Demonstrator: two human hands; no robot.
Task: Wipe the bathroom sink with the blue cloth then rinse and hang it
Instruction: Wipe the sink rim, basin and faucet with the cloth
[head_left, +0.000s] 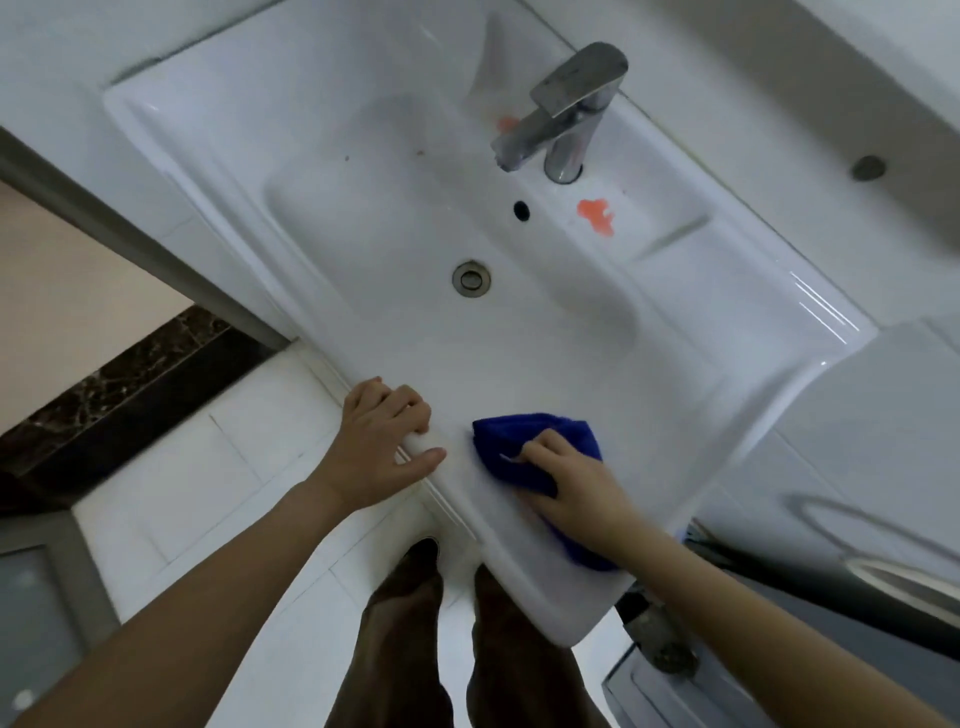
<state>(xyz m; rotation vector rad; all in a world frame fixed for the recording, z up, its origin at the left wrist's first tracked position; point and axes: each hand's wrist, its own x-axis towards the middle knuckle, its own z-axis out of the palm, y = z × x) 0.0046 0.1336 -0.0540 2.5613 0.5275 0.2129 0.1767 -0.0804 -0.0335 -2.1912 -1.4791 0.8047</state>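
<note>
The white ceramic sink (519, 374) fills the middle of the head view, with its basin, drain (471, 279) and overflow hole (521, 209). A blue cloth (519, 439) lies bunched on the sink's front rim. My right hand (569, 480) presses down on the cloth and grips it. My left hand (382, 441) rests on the front edge of the rim just left of the cloth, fingers curled over the edge, holding nothing else. Orange-pink stains (596, 214) sit on the ledge beside the chrome faucet (569, 111), and another stain shows behind the spout.
White tiled floor (208, 467) and my two legs lie below the sink. A dark marble threshold (130, 384) runs at the left. A metal ring holder (878, 540) sits at the right, with a white wall behind the sink.
</note>
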